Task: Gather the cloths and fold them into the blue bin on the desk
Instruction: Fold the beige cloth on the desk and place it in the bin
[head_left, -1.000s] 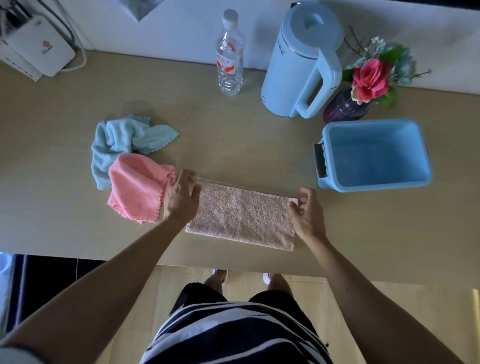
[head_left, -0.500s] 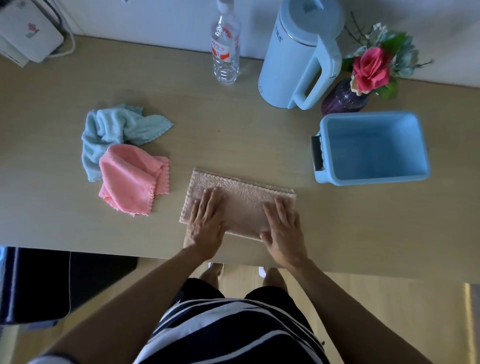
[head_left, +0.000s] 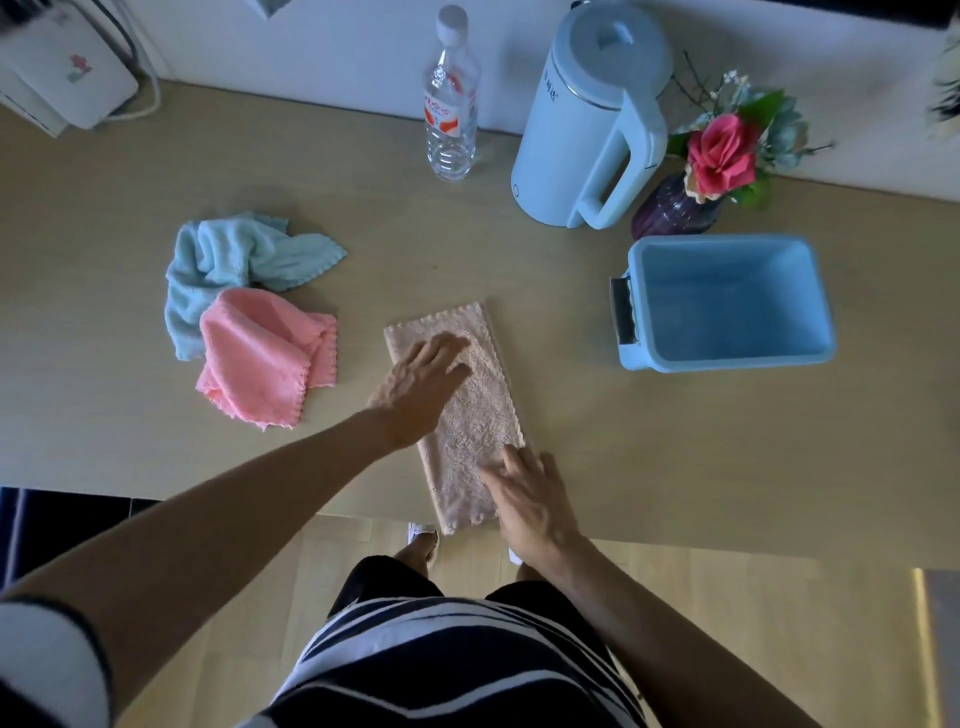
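Note:
A beige cloth (head_left: 475, 415), folded into a long strip, lies near the desk's front edge with its near end hanging slightly over. My left hand (head_left: 421, 387) rests flat on its far half, fingers spread. My right hand (head_left: 530, 499) presses flat on its near end, holding nothing. A pink cloth (head_left: 262, 358) lies crumpled to the left, overlapping a light blue cloth (head_left: 234, 260) behind it. The blue bin (head_left: 727, 353) stands to the right, nothing inside it.
Along the wall at the back stand a clear water bottle (head_left: 451, 104), a pale blue kettle (head_left: 592, 119) and a purple vase with a red rose (head_left: 691, 192). A white device (head_left: 62, 83) sits at the far left corner. The desk's front edge (head_left: 727, 540) runs close to my body.
The beige cloth has turned from lying crosswise to lying lengthwise away from me. My left hand has moved to its far half and my right hand to its near end.

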